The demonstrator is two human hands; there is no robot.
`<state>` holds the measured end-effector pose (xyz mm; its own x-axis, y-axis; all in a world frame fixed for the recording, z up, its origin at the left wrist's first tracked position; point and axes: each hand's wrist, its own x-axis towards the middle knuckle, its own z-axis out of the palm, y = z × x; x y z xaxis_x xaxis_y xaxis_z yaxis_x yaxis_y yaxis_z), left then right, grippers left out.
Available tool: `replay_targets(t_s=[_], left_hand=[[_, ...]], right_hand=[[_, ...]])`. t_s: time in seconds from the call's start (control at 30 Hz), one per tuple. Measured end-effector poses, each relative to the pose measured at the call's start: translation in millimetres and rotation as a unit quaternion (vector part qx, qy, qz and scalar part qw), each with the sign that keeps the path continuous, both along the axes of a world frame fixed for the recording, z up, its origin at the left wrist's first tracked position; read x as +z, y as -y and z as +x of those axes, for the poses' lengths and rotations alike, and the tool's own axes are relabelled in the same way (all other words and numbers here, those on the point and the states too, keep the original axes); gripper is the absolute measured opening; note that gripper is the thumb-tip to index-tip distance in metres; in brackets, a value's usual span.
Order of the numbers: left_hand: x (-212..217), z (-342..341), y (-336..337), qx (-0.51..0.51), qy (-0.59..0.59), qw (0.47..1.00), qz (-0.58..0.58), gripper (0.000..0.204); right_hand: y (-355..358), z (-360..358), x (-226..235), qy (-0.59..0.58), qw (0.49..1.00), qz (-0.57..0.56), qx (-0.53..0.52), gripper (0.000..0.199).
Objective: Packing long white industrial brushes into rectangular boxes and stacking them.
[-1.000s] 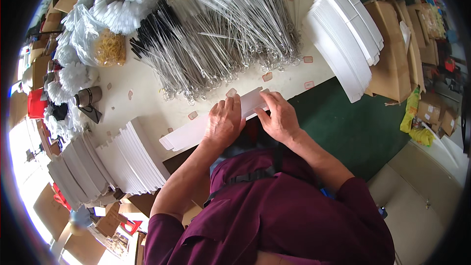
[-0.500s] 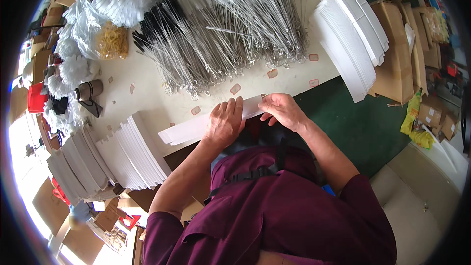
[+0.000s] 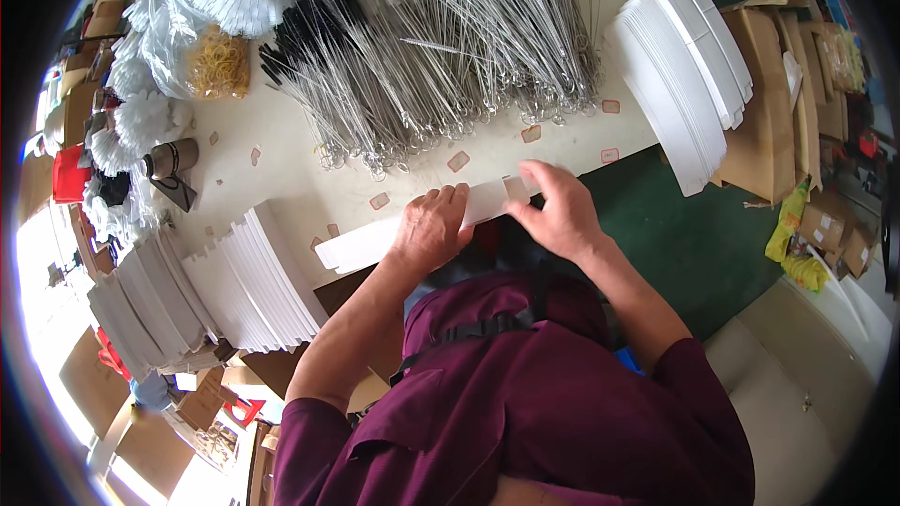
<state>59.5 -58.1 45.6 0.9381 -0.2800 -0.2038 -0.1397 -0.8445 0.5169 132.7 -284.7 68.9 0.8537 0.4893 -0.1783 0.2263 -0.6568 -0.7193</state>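
A long, narrow white cardboard box [image 3: 361, 244] lies slantwise in front of me at the table's near edge. My left hand [image 3: 431, 228] is wrapped over its middle, fingers on top. At its right end, where a brownish inner flap [image 3: 516, 189] shows, is my right hand [image 3: 562, 211]. That hand's thumb and forefinger are spread apart on either side of the end, thumb close to the lower edge. Its other fingers are partly hidden. Beyond the box lie many thin wire brushes [image 3: 459, 47] with looped ends, some with black bristles [image 3: 323, 9].
Flat white box blanks [image 3: 253, 272] are stacked at the left, with more white stacked pieces [image 3: 670, 84] at the right. Yellow rubber bands [image 3: 218, 64] sit by clear plastic bags [image 3: 169, 37]. A dark cylinder [image 3: 171, 159] stands left; brown cartons [image 3: 764, 103] stand right.
My right hand's fingers have spread from a pinch at the box's right end, where the brownish flap now shows more. The left hand keeps its hold.
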Motion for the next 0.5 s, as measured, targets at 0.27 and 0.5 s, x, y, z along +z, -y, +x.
replay_targets(t_s=[0.27,0.5], left_hand=[[6,5,6,-0.013,-0.085,0.996,-0.038,0.060],[18,-6,-20,-0.008,-0.078,0.997,-0.023,0.064]], right_hand=[[-20,4,-16,0.053,0.956,-0.061,0.281,0.060],[-2,16,-14,0.036,0.956,-0.047,0.288,0.057]])
